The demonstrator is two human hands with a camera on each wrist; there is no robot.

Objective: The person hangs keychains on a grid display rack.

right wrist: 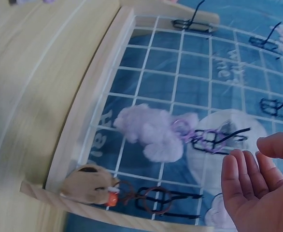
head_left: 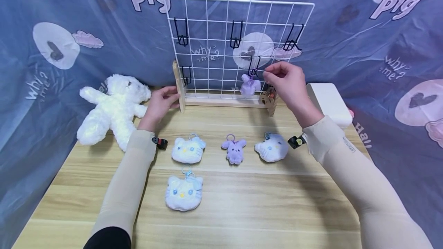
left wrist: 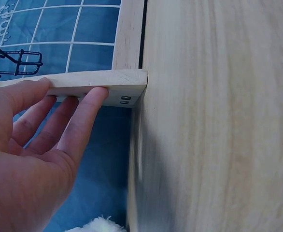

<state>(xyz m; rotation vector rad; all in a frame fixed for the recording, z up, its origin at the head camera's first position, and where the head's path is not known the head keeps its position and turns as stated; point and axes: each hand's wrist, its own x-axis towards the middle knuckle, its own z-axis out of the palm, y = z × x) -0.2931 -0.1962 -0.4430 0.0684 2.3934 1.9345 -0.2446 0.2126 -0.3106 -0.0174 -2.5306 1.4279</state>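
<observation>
A purple plush keychain hangs by its ring from a black hook on the white wire grid rack. My right hand is just right of that hook; in the right wrist view its fingers bend loosely with nothing between them, and the hook's tip lies close by. With its fingertips my left hand touches the rack's left wooden side piece; the left wrist view shows two fingertips on this wood. Beside the right-hand post hangs a brown animal-head keychain.
On the table lie a second purple plush keychain and white cat-face plush keychains. A large white plush toy sits at the left. Behind my right wrist is a white box. Several black hooks hang on the grid.
</observation>
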